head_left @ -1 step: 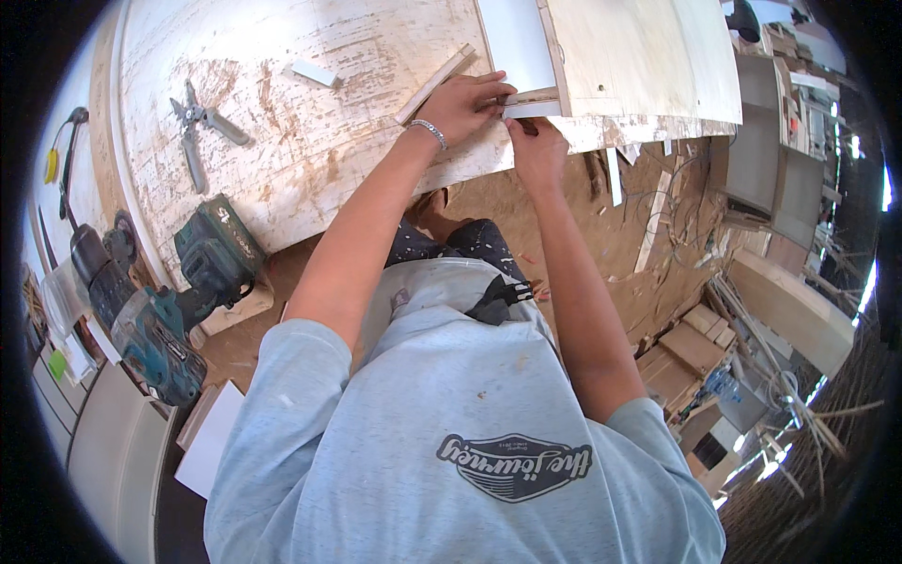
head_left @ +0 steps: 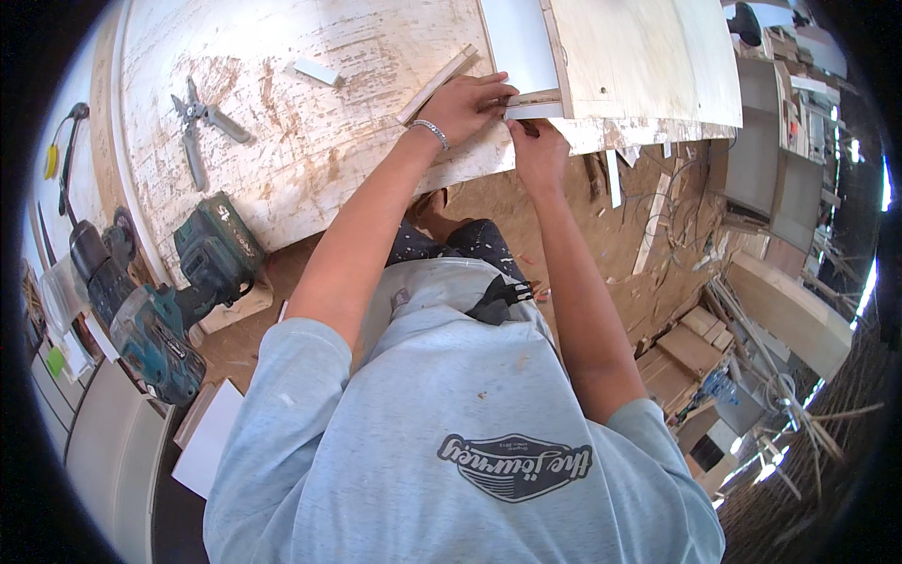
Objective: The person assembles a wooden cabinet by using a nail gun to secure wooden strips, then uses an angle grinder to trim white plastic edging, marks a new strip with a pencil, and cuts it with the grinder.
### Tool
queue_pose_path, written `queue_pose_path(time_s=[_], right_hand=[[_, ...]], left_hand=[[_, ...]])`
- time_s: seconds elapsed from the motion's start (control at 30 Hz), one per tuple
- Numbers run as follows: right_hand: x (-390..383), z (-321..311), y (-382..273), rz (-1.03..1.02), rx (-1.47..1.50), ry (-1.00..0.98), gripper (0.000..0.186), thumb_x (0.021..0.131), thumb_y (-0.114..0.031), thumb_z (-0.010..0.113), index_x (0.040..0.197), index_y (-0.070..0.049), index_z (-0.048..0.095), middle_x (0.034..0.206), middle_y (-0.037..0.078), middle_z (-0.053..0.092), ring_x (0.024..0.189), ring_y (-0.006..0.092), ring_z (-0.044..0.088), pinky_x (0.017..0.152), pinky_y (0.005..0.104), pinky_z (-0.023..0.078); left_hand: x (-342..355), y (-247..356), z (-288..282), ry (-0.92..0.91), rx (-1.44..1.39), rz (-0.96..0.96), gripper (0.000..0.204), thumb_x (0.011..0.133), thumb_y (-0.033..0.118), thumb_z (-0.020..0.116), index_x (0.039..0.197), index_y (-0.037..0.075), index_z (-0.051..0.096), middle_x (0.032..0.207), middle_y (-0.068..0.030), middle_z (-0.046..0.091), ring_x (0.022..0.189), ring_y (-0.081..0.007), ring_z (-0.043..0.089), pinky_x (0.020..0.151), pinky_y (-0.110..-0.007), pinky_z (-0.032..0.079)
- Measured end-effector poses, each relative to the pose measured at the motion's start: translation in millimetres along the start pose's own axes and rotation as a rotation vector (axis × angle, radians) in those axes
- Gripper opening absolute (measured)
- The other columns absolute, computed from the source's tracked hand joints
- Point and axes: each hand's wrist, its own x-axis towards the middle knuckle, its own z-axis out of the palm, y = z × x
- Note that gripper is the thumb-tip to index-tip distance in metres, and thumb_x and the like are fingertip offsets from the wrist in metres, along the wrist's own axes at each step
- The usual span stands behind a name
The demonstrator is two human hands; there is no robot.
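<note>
Short pale wood strip (head_left: 536, 101) lies across the end of a white panel (head_left: 517, 42) framed with wood, at the bench's near edge. My left hand (head_left: 467, 109), with a bracelet at the wrist, has fingers curled onto the strip's left end. My right hand (head_left: 538, 148) is closed just below the strip, fingertips at its edge; anything inside them is hidden. A loose strip (head_left: 438, 85) lies diagonally left of my left hand, and a small white block (head_left: 317, 70) farther left on the scuffed worktop (head_left: 282, 160).
Grey-handled cutters (head_left: 204, 124) and a teal cordless power tool (head_left: 162, 331) with its battery lie at left, beside a yellow-and-black tool (head_left: 53, 162). A plywood panel (head_left: 639, 47) covers the bench's right. Below are offcuts (head_left: 648, 226), cables, stacked boards (head_left: 691, 348) and cabinet parts (head_left: 752, 141).
</note>
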Motion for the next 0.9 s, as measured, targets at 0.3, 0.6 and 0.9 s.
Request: queue_pose_path(time_s=[0.3,0.6,0.9], right_hand=[[-1.4,-2.6,-9.2,-0.017,-0.049,-0.014,0.028,0.089,-0.024,0.072,0.098,0.002,0.076,0.096,0.022,0.074,0.090,0.0395,0.071,0.083,0.0456,0.055],[-6.4,2.2,-10.4,-0.069,0.006,0.019,0.026,0.091,-0.020,0.069,0.102,0.003,0.073,0.100,0.023,0.073,0.092,0.0400,0.070,0.084,0.0466,0.054],[-8.6,-22.2,-7.2,-0.053,0.018,-0.061,0.041,0.089,-0.022,0.074,0.123,0.000,0.066,0.107,0.021,0.074,0.098,0.0325,0.073,0.088,0.0426,0.056]], left_hand=[[1.6,-17.2,7.9,0.088,0.097,0.155,0.030,0.091,0.019,0.068,0.121,0.018,0.071,0.144,-0.0058,0.061,0.105,-0.0325,0.067,0.097,-0.041,0.052],[0.7,-10.1,4.8,0.001,0.148,0.069,0.041,0.090,0.014,0.067,0.130,0.020,0.068,0.150,-0.0004,0.056,0.122,-0.0301,0.059,0.108,-0.042,0.048],[-17.5,-0.1,10.3,0.002,0.182,0.043,0.057,0.089,0.001,0.059,0.143,0.016,0.054,0.157,-0.0103,0.046,0.121,-0.0355,0.062,0.103,-0.042,0.052]])
